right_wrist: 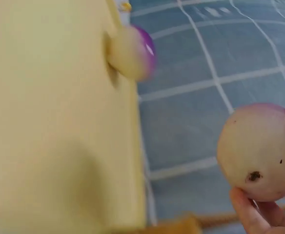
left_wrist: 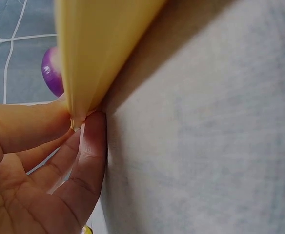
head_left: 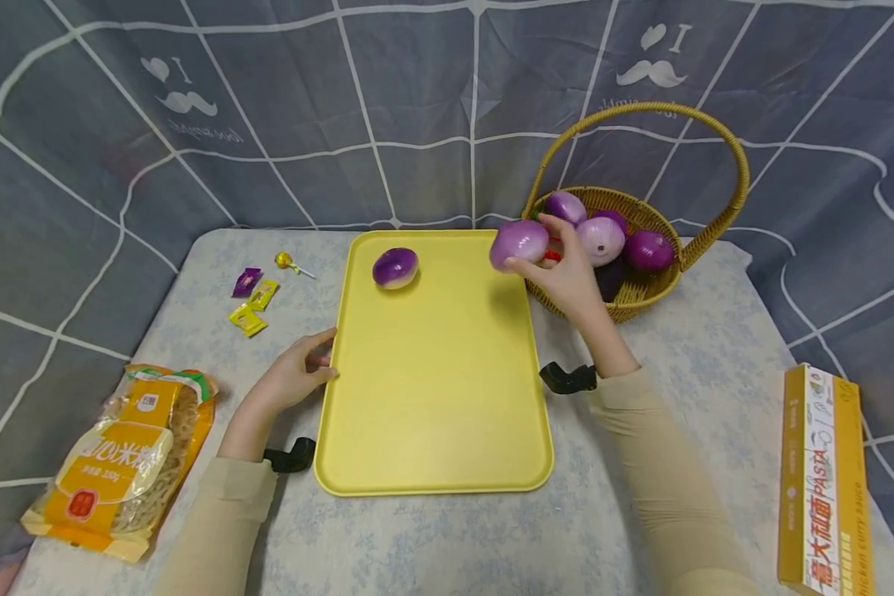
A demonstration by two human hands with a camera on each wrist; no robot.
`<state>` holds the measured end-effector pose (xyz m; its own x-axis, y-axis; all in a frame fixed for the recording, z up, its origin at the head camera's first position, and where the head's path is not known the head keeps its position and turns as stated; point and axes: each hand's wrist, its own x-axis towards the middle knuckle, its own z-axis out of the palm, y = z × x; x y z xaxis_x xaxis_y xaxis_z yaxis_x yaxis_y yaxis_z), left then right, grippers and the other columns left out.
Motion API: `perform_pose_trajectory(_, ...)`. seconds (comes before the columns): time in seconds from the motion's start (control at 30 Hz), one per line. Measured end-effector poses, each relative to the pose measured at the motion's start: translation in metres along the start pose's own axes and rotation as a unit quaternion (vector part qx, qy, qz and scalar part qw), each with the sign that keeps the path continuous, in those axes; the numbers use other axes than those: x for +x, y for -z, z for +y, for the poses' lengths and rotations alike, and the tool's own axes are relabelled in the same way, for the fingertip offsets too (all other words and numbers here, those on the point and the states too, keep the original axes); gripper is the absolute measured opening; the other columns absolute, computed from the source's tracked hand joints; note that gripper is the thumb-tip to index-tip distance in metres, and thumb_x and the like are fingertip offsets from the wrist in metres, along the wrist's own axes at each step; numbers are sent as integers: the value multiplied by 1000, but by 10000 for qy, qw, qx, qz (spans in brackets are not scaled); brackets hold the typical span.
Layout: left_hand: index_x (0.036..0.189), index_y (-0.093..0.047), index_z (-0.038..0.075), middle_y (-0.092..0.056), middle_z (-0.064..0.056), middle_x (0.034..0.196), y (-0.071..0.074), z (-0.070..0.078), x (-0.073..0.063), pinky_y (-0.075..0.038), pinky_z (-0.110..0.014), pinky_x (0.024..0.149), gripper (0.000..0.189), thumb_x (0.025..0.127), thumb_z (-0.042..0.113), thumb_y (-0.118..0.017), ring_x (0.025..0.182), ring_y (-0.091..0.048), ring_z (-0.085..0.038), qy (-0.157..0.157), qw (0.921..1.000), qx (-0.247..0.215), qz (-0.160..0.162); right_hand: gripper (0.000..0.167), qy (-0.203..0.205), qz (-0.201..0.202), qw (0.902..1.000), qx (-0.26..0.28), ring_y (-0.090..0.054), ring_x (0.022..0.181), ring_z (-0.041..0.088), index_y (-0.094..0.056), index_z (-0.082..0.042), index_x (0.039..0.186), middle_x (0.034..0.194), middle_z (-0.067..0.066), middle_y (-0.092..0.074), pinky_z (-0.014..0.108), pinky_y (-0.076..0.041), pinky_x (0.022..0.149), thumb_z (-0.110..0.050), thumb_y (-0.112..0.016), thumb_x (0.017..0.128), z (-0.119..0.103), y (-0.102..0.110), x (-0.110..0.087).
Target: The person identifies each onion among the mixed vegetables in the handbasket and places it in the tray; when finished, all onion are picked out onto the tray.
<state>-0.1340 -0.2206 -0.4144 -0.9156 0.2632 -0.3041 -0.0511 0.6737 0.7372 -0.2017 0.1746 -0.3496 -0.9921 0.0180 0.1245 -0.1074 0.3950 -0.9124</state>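
Note:
My right hand [head_left: 566,277] holds a round, glossy purple-and-white onion [head_left: 519,243] between thumb and fingers, over the tray's far right corner. In the right wrist view the held onion [right_wrist: 259,153] shows its pale side with a dark spot. My left hand [head_left: 294,372] pinches the left rim of the yellow tray [head_left: 432,389], with thumb and fingertips on either side of the edge in the left wrist view. A second onion [head_left: 396,268], dark purple above and cream below, lies on the tray's far left part.
A wicker basket [head_left: 644,300] with a tall handle, holding several purple onions [head_left: 649,251], stands right of the tray. At the left lie a lollipop [head_left: 284,261], small wrapped candies [head_left: 264,294] and a noodle bag [head_left: 115,463]. A pasta box [head_left: 823,488] stands far right.

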Motion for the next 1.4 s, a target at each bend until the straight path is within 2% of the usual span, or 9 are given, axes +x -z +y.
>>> perform_pose_trajectory(0.1, 157, -23, 4, -31, -26, 153, 1, 0, -1, -46, -51, 97, 67, 99, 6, -56, 122, -50, -40, 59, 9999, -89, -31, 80, 0, -180, 9998, 107, -52, 123, 29, -41, -8, 147, 144, 14, -45, 43, -48, 103, -26, -82, 81, 2, -31, 9)
perform_pose_trajectory(0.3, 157, -22, 4, -30, -26, 154, 1, 1, -2, -47, -51, 98, 67, 99, 6, -55, 123, -50, -41, 65, 9999, -115, -43, 79, -483, -337, 9979, 257, -52, 126, 31, -42, -5, 143, 140, 15, -47, 42, -48, 102, -27, -83, 79, 13, -78, 25)
perform_pose_trajectory(0.43, 157, -22, 4, -31, -25, 153, -1, -1, -2, -47, -50, 96, 67, 99, 6, -55, 122, -50, -40, 56, 9999, -147, -35, 82, -664, -490, 9966, 85, -50, 127, 31, -39, -4, 147, 143, 17, -45, 42, -46, 105, -27, -81, 81, 26, -98, 32)
perform_pose_trajectory(0.6, 157, -22, 5, -32, -25, 153, -1, 0, 0, -47, -49, 97, 67, 99, 6, -55, 123, -50, -39, 67, 9998, -166, -75, 82, -699, -649, 9953, -136, -48, 127, 32, -40, -4, 147, 145, 18, -42, 42, -44, 107, -26, -82, 80, 35, -111, 35)
perform_pose_trajectory(0.9, 158, -22, 7, -33, -24, 152, -1, 0, 0, -46, -50, 98, 67, 100, 9, -56, 123, -50, -39, 159, 9997, -175, -79, 80, -683, -795, 9945, -83, -48, 134, 33, -37, 0, 144, 147, 19, -45, 42, -43, 109, -19, -82, 81, 39, -125, 37)
perform_pose_trajectory(1.07, 157, -22, 5, -33, -25, 152, -1, -1, -2, -47, -47, 95, 67, 99, 9, -56, 122, -51, -38, 120, 9998, -160, -62, 90, -670, -893, 9936, -182, -45, 137, 32, -30, -2, 151, 152, 18, -39, 41, -40, 112, -19, -82, 81, 36, -126, 37)
perform_pose_trajectory(1.17, 157, -22, 5, -34, -25, 151, 0, -1, -2, -48, -45, 93, 67, 99, 9, -56, 120, -52, -38, 61, 9999, -87, -35, 95, -687, -878, 9933, -319, -42, 139, 31, -26, -5, 154, 154, 16, -36, 41, -39, 113, -22, -83, 80, 33, -121, 35)
perform_pose_trajectory(1.23, 157, -23, 5, -34, -25, 151, 0, 0, -2, -48, -43, 91, 67, 99, 9, -56, 119, -52, -37, 50, 10000, -69, -38, 93, -713, -829, 9931, -415, -42, 139, 31, -28, -6, 154, 154, 15, -37, 41, -39, 113, -24, -83, 80, 31, -114, 33)
perform_pose_trajectory(1.4, 157, -23, 5, -33, -25, 151, 0, 0, -1, -49, -43, 92, 67, 99, 8, -56, 120, -52, -38, 85, 9999, -56, -67, 74, -517, -614, 9965, -232, -43, 138, 32, -41, -3, 146, 149, 15, -44, 41, -37, 115, -23, -78, 85, 21, -88, 24)
